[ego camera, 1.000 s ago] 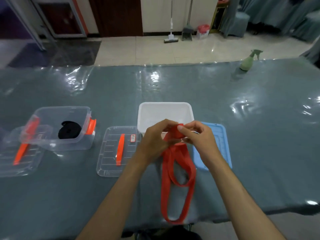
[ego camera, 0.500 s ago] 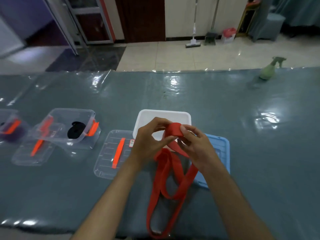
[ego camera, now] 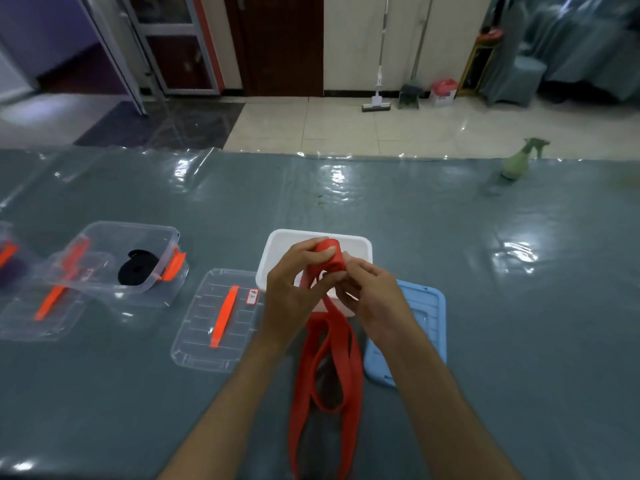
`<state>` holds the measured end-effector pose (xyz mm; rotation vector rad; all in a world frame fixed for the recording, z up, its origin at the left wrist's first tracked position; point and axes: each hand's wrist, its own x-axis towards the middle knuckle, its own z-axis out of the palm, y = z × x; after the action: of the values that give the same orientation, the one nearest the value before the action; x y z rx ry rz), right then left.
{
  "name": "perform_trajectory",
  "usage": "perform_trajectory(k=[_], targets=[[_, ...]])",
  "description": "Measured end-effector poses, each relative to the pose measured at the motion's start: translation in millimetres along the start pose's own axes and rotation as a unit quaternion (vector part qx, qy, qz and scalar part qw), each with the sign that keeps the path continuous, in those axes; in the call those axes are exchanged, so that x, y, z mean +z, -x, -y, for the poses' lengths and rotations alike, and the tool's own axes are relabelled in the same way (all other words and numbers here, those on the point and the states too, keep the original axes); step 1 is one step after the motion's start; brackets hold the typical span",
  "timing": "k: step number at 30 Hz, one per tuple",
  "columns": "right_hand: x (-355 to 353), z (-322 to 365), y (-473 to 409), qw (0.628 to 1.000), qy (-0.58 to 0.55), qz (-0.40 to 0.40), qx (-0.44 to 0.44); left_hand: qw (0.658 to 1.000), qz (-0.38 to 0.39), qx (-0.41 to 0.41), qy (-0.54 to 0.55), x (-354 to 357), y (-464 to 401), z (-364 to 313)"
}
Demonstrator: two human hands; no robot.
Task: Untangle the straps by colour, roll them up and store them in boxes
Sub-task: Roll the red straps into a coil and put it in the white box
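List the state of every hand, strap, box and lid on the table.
left hand: grips the roll
right hand: pinches the strap
red strap: partly rolled, the rest hanging loose
white box: open
blue lid: off, flat
black strap: rolled, boxed
clear box: open
clear lid: off, flat

The hands are hiding the near wall of the white box [ego camera: 353, 242]. The red strap [ego camera: 325, 375] is running off the bottom edge. A clear box [ego camera: 5, 258] is being cropped at the left edge, its dark contents blurred.

Table [ego camera: 450, 271] — boxes, lids, spray bottle [ego camera: 516, 162].
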<state>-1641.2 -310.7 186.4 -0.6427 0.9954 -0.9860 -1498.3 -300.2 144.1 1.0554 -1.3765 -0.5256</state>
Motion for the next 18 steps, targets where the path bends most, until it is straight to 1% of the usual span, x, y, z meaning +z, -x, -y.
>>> perform_trajectory(k=[2,4,7,9,11,14,16,18], targets=[[7.7,-3.2,-2.1,1.000,0.006,-0.007,0.001,0.999,0.025,0.014,-0.018,-6.7,-4.7,1.7],[14.5,-7.3,-2.6,0.999,0.050,-0.015,-0.010,0.999,0.043,0.017,-0.024,-18.3,-7.3,5.2],[21.6,-11.0,-4.5,0.987,0.149,-0.032,-0.054,0.997,0.067,0.011,-0.027,-36.0,-7.1,10.6],[24.6,-11.9,-5.4,0.981,0.157,-0.034,-0.104,0.997,0.082,0.008,-0.010,-44.8,-6.3,12.2],[30.0,-11.7,-2.7,0.976,0.155,-0.002,-0.156,0.997,0.075,0.003,0.025,-53.0,-6.7,13.7],[39.0,-9.9,2.0,0.952,0.202,0.075,-0.216,0.995,0.053,-0.016,0.080,-64.4,-8.7,13.5],[46.4,-6.5,5.1,0.942,0.214,0.071,-0.250,0.993,0.055,-0.011,0.103,-70.3,-9.3,10.0],[53.2,-4.1,7.2,0.938,0.203,0.067,-0.272,0.992,0.057,-0.002,0.115,-75.2,-11.9,3.6]])
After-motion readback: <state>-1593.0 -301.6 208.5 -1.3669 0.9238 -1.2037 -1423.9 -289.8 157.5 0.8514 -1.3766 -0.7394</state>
